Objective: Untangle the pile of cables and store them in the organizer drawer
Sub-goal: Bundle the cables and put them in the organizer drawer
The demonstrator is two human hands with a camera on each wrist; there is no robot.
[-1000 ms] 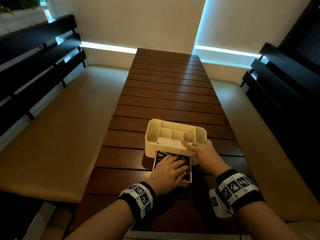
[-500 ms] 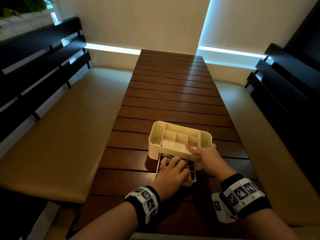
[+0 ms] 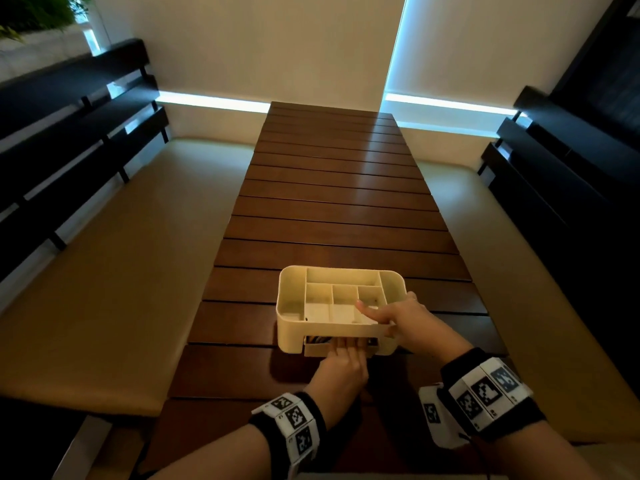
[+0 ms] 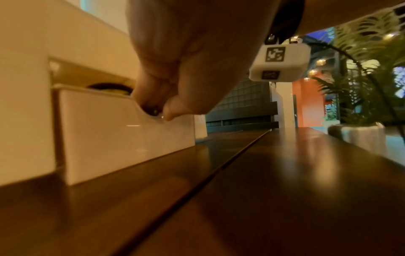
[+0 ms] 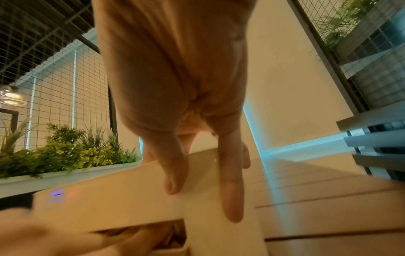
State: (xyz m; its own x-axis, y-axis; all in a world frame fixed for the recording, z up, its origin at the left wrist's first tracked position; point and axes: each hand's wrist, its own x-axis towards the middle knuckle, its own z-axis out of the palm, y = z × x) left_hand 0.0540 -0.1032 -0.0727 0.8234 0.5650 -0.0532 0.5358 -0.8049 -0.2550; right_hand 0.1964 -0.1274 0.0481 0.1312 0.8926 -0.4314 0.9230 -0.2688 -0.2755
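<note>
- While its thumb and curled fingertips pinch the notch in the drawer front, the left hand [image 3: 341, 370] sits at 6 o'clock of the cream plastic compartmented organizer [image 3: 294, 308].
- The right hand [image 3: 403, 318] clasps the organizer's near-right rim at about 4 o'clock, index finger [image 3: 372, 310] laid over the edge into the tray and other fingers [image 5: 232, 190] down the outer wall.
- The shallow cream pull-out drawer [image 4: 122, 133] pokes only slightly out from under the organizer's front.
- Dark coiled cables with a yellow-green bit [image 4: 109, 87] lie inside the drawer, just behind its front.
- The organizer stands on the near half of the dark brown slatted wooden table [image 3: 339, 188].
- Tan padded benches [image 3: 114, 271] flank the table at 9 and 3 o'clock.
</note>
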